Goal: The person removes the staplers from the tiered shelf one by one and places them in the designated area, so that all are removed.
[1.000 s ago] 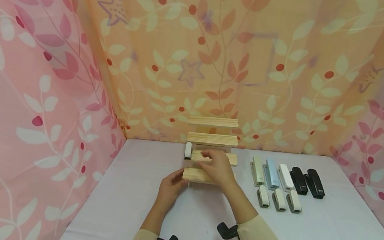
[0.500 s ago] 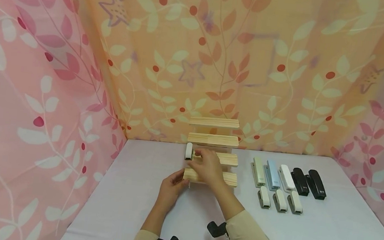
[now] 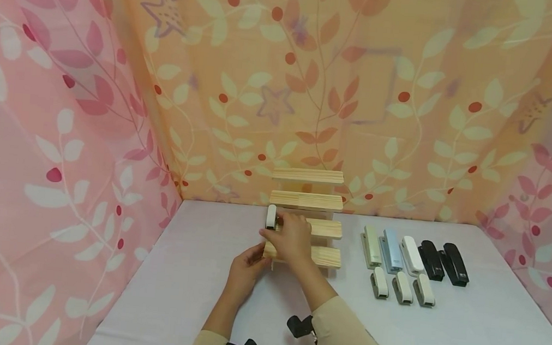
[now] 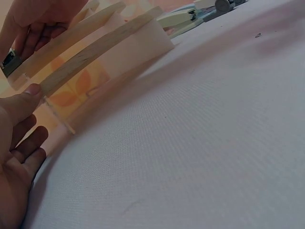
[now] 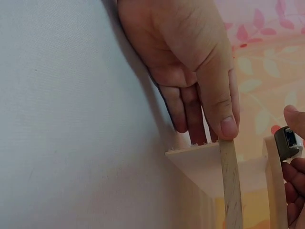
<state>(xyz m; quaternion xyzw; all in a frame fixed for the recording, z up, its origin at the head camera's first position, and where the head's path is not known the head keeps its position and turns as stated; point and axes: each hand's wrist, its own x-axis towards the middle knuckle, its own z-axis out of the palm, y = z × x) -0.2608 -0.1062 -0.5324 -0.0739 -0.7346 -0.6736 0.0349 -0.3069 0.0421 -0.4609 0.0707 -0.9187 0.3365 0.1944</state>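
Note:
A small white stapler [image 3: 271,216] sits upright at the left end of the third step down on a wooden display rack [image 3: 325,229]. My right hand [image 3: 292,238] has its thumb and fingers on either side of this stapler, pinching it. In the right wrist view the stapler's grey end [image 5: 286,143] shows between thumb and fingers. My left hand [image 3: 242,273] grips the left end of the lowest step, its thumb on the wood and its fingers behind the clear side panel [image 5: 195,164].
To the right lie a green stapler [image 3: 371,246], a blue stapler [image 3: 391,251], a white stapler [image 3: 412,255] and two black staplers [image 3: 454,264]. Three small white staplers [image 3: 403,288] are in front of them. Patterned cloth [image 3: 244,82] hangs behind the rack.
My right hand has moved left along the rack to the small white stapler and taken hold of it. The left hand has stayed at the lowest step.

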